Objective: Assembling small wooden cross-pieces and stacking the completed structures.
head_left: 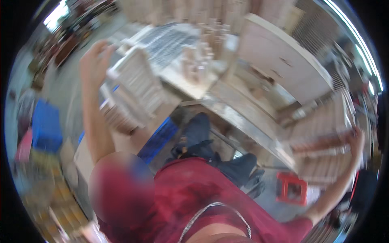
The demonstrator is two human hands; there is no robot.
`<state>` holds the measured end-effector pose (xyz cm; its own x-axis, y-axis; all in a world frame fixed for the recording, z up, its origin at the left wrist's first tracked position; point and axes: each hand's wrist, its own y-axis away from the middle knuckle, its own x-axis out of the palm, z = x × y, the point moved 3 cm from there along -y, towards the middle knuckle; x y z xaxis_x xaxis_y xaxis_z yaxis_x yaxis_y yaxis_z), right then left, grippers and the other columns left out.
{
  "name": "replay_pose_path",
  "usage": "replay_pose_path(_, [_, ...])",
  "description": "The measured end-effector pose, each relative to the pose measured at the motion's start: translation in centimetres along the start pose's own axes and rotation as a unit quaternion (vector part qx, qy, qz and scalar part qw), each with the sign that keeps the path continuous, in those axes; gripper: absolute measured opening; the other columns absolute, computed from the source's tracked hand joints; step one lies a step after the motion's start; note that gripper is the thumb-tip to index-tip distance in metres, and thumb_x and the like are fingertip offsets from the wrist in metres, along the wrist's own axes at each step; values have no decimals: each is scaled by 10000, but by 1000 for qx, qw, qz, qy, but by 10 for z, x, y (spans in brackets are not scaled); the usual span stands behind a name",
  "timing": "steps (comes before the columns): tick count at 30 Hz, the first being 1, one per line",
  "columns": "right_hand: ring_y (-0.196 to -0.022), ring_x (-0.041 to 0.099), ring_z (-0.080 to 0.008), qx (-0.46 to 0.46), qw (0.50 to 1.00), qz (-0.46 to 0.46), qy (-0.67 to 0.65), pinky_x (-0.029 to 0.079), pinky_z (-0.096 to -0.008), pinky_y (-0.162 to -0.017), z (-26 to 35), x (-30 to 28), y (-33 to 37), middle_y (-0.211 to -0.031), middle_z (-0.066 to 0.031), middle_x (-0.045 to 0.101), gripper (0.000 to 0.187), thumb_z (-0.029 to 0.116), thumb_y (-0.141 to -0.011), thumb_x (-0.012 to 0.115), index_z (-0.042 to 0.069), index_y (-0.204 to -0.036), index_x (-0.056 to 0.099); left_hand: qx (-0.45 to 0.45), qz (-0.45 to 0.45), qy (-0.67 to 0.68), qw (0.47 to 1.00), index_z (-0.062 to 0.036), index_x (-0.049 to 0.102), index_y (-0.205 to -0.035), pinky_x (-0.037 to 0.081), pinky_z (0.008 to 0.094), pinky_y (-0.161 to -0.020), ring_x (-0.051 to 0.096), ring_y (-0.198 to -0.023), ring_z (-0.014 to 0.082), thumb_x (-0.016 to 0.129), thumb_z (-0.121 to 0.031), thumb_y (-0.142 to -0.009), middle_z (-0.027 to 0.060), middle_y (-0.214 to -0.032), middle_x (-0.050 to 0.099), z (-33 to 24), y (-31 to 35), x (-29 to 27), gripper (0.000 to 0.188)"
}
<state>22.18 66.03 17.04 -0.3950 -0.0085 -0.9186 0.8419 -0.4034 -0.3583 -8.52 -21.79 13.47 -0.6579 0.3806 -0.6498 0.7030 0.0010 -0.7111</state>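
My left hand [95, 60] is raised at the upper left, its fingers bent and smeared by motion. It is nearest to an upright stack of pale wooden strips [139, 81]; I cannot tell whether it touches them. Far out to the right, my right hand [356, 141] lies against the outer end of another stack of wooden pieces [320, 141]. Blur hides its fingers, so its grip does not show. Brownish wood pieces [117, 117] stand beside the left stack, above a cardboard surface [139, 137].
A worktable [190, 85] ahead bears small upright wooden pieces [196, 60]. A large pale board [283, 60] stands tilted above a long bench edge [243, 125]. A red stool [292, 188] is at lower right, a blue crate [46, 125] at far left.
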Motion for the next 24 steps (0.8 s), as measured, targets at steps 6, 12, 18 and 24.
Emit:
replay_pose_path(6, [-786,554,-178,41,998,43,-3,475,-321,-740,-23,-8,-11,-837,-66,588,279,-40,-647,703,-11,-916,633,-5,161,-60,985,-24,728,-1077,519,437,-872,682,-1020,337,757,-453,-810,201,-1078,717,30,-7,28,506])
replay_pose_path(12, [-817,608,-153,-22,995,-34,87,485,-340,-735,59,-52,4,-837,-88,650,225,113,-732,747,-6,-921,718,-61,326,-106,937,-11,641,-720,479,488,-658,618,-721,374,795,-267,-696,202,-750,630,76,-5,86,300])
replay_pose_path(18, [-783,620,-185,-77,981,-172,-51,495,-332,-740,199,-47,86,-886,-76,652,317,94,-652,883,9,-909,720,5,238,-70,969,30,678,-881,490,449,-704,635,-739,360,751,-192,-822,196,-771,639,92,-4,69,241])
replay_pose_path(24, [-747,657,-191,-96,965,57,-235,524,-352,-703,294,68,134,-759,-85,685,267,196,-738,866,32,-902,734,-102,3,134,986,5,699,-1090,491,310,-890,670,-1017,193,609,-199,-996,110,-1054,736,17,8,-7,242])
